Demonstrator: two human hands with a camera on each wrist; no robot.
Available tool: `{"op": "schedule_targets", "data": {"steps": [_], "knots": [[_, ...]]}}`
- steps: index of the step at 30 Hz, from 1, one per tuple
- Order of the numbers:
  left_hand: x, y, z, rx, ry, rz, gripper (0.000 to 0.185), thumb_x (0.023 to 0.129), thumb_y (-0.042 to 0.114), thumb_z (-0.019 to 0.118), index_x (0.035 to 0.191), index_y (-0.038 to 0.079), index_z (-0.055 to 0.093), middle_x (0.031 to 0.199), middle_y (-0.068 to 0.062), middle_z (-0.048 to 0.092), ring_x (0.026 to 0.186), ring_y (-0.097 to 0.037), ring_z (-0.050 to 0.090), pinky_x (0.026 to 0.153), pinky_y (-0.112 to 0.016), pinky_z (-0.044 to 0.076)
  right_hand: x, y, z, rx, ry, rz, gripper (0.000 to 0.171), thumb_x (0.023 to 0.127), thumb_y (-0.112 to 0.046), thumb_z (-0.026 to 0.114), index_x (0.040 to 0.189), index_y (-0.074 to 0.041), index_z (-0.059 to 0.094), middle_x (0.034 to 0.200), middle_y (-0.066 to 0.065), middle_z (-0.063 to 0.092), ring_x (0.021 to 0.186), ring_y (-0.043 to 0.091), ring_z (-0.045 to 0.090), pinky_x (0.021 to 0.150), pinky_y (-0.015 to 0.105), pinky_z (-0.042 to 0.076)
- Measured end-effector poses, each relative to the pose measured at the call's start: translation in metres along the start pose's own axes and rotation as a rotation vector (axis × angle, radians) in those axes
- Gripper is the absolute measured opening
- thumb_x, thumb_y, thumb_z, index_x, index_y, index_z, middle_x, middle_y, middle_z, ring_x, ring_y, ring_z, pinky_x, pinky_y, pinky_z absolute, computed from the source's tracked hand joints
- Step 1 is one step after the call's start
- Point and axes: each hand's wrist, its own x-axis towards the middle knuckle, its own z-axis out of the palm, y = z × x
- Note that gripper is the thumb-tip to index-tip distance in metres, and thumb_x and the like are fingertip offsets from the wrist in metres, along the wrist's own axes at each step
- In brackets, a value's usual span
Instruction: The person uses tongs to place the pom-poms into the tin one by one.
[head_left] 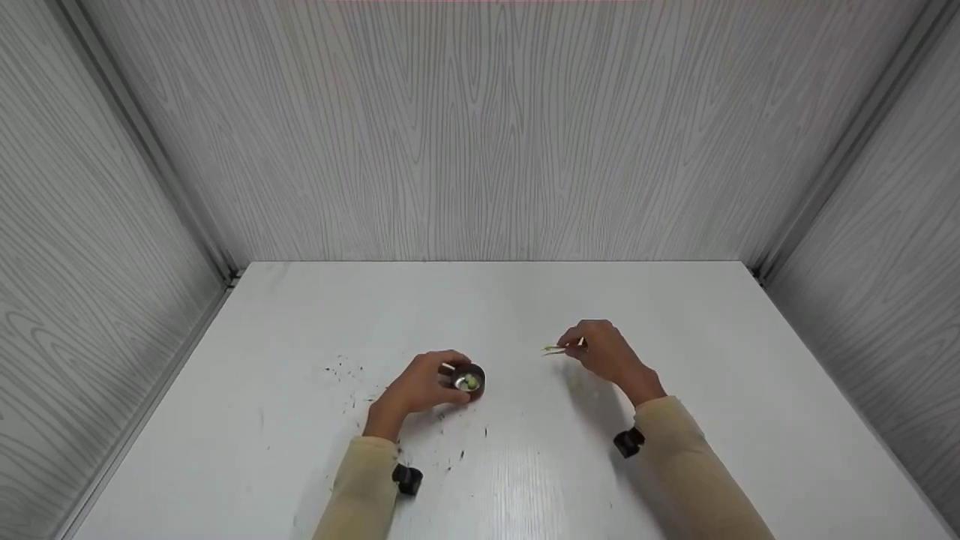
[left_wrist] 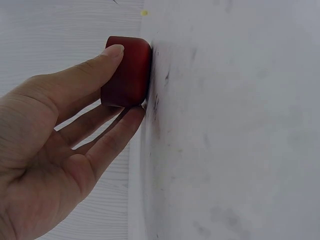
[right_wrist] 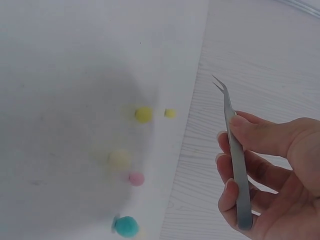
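A small dark red cup (left_wrist: 131, 75) with a shiny inside stands on the table. My left hand (head_left: 427, 382) grips it by the side, thumb on one face and fingers on the other. Inside the cup (head_left: 481, 382), green-yellow balls (head_left: 470, 382) show in the head view. Metal tweezers (right_wrist: 239, 170) with bent tips are pinched between the thumb and fingers of my right hand (head_left: 604, 351), raised above the table to the right of the cup. In the right wrist view the tweezers' tips stand slightly apart with nothing between them.
In the right wrist view, a yellow ball (right_wrist: 144, 114), a smaller yellow one, a cream ball (right_wrist: 119, 159), a pink ball (right_wrist: 136, 178) and a teal ball (right_wrist: 126, 226) lie on the white table (head_left: 675, 322). Dark specks (head_left: 349, 367) mark its left part. Panels enclose the table.
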Motion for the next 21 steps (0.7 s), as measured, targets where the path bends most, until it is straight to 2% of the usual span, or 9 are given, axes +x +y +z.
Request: {"op": "schedule_targets", "data": {"steps": [11,21], "knots": [[-0.001,0.001,0.0,0.007,0.004,-0.012,0.052,0.087,0.011,0.083,0.134,0.005,0.064,0.133,-0.016,0.067,0.126,-0.04,0.064,0.107,-0.053,0.054,0.008,0.006,0.004,-0.017,-0.005,0.035,0.015,0.092,0.002,0.072,0.102,-0.004,0.081,0.093,0.013,0.074,0.086,0.027,0.068,0.076,0.044,0.058],[0.0,0.001,0.001,0.026,0.019,-0.058,0.052,0.086,0.014,0.084,0.134,0.011,0.065,0.131,-0.012,0.068,0.124,-0.035,0.065,0.105,-0.051,0.055,0.013,0.014,0.007,-0.035,-0.01,0.066,0.015,0.094,0.001,0.07,0.103,-0.003,0.081,0.098,0.015,0.074,0.091,0.031,0.069,0.08,0.047,0.059]]}}
